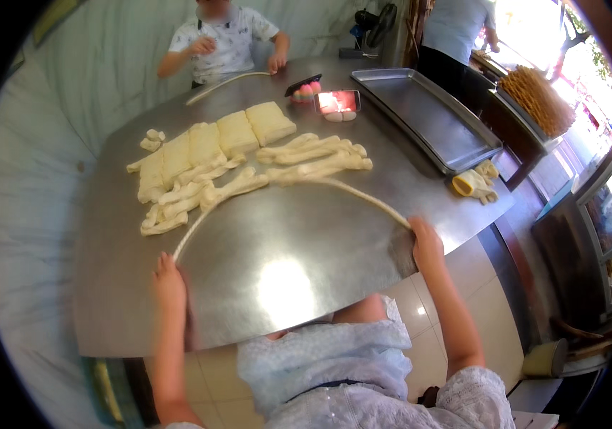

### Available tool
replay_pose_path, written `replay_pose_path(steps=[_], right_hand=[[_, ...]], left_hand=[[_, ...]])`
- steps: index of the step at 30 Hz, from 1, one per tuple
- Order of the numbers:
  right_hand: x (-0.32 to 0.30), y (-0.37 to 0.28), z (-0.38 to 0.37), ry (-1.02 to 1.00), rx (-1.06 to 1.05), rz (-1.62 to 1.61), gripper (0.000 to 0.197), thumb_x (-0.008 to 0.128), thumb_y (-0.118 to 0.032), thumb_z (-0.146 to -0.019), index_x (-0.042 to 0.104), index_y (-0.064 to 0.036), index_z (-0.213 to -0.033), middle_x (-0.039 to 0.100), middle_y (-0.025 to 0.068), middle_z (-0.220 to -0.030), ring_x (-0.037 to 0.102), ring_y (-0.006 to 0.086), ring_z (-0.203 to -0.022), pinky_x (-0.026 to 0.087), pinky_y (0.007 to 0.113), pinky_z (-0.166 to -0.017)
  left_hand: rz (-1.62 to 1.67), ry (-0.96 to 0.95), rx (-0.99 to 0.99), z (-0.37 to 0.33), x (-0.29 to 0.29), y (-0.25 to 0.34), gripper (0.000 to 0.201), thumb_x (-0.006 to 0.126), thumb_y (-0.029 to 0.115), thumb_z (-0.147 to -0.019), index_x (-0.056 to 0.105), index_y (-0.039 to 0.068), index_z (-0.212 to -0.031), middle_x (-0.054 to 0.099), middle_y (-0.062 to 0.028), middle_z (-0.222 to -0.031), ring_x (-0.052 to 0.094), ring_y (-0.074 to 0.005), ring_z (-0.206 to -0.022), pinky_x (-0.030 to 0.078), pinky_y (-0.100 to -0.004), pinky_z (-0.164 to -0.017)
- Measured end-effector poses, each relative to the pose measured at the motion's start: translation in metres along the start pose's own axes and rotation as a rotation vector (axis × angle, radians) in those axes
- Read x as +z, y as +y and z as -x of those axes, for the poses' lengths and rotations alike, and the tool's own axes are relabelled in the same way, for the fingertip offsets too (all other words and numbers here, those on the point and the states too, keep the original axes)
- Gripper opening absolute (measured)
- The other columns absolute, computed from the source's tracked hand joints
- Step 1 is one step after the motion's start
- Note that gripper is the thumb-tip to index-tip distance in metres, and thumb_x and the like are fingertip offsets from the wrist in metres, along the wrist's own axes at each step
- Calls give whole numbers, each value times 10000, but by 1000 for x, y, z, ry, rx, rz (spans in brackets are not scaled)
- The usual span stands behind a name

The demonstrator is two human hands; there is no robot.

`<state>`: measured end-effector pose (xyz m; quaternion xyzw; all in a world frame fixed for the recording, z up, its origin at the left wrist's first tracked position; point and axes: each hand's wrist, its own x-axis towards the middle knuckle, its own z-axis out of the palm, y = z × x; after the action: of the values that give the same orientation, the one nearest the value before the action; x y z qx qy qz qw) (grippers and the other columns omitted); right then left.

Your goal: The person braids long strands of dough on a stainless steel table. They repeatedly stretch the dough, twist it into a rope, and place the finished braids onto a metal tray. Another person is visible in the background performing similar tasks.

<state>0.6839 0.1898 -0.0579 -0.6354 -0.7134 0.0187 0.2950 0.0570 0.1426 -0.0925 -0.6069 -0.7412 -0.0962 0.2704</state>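
Dough rope (364, 194), pale and slender, arcs across a steel bench (349, 250) between a person's two hands, its middle running along the near side of several thick dough strips (320, 167). The left hand (169, 277) has its grip closed on one end near the left side of the bench, while the right hand (426, 242) has its grip closed on the other end at the near right edge. Beyond the left half of the arc, broad dough slabs (204, 145) sit side by side in a slanting row, with small dough pieces (152, 139) just past them. Across the bench, a co-worker (221, 53) in a patterned white shirt touches one end of a thin dough strand (229, 84). A lit phone (337, 101) stands propped near the far side; to its right lie a large metal tray (427, 118) and, beside the tray's near corner, pale yellow gloves (475, 183). At upper right, a second worker (457, 32) stands near a heap of brown sticks (537, 100).
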Motion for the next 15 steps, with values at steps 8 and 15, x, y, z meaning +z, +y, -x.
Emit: replay_pose_path(steps=[8,15], right_hand=[[20,75,-24,184,297,468,552,552,-305,-977,485,18,-1419,427,238,-1528,384,391,-1431,266,585,-1174],[15,91,-38,287,55,350,213,642,-172,-915,689,-30,-1067,619,144,-1014,591,343,-967,493,449,-814]], left_hand=[[579,-261,-289,-64,-14,11,293,530,281,-1032,651,14,-1053,671,-133,-970,631,-360,-964,505,-457,-859],[280,-138,-139,4,-21,93,558,574,295,-971,495,-54,-1398,419,-259,-1517,334,-420,-1445,286,-529,-1175]])
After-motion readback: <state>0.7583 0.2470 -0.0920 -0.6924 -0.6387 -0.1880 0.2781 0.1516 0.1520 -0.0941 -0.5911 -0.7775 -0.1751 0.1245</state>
